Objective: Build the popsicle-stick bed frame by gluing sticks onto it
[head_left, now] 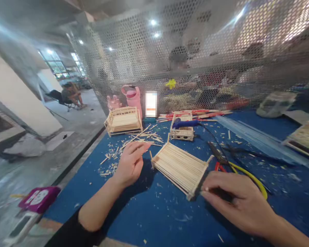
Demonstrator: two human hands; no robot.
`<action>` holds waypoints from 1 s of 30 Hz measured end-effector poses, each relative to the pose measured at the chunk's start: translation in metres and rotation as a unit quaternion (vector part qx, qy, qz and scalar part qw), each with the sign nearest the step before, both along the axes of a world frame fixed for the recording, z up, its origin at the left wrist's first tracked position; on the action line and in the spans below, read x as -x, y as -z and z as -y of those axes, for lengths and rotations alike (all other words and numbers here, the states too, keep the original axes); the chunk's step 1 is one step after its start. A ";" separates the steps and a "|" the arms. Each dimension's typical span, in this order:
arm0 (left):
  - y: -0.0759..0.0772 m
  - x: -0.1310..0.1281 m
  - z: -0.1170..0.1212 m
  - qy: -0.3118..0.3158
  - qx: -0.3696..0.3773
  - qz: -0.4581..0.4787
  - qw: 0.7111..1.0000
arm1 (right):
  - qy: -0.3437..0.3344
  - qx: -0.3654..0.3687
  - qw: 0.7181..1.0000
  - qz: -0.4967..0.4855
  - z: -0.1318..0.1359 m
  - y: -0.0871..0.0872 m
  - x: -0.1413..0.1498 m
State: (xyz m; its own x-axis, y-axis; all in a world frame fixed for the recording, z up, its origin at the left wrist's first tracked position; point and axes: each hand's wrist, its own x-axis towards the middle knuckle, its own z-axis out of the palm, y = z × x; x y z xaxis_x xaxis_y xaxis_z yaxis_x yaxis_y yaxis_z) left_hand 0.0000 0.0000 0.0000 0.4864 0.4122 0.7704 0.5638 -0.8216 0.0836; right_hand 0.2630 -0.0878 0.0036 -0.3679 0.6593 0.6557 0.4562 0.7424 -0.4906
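Note:
A small piece of furniture made of thin wooden sticks lies in front of me on the blue table, its slatted surface facing up and short posts at its corners. Left of it is my left hand, fingers stretched towards its near-left corner post, with nothing visible in them. My right hand is beside its right end, thumb and forefinger pinched together. A tiny pale tip shows at that pinch, too small to name. Behind the stick piece, a blue hot glue gun rests on a small stick frame.
A stick-built bench stands at back left by a pink bottle. Loose sticks and shavings litter the blue table. Pliers with yellow-and-red handles lie near my right hand. A perforated metal screen rises behind.

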 end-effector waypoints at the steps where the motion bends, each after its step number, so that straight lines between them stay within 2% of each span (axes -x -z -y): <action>1: 0.001 -0.001 -0.001 0.003 0.000 -0.008 1.000 | -0.003 0.004 1.000 0.008 0.000 0.002 0.000; 9: 0.006 -0.001 -0.006 0.012 -0.002 -0.023 1.000 | -0.003 0.019 0.999 0.045 0.000 0.015 0.003; 30: 0.008 0.000 -0.005 0.002 -0.016 -0.026 1.000 | -0.012 0.041 0.998 0.046 0.001 0.015 0.007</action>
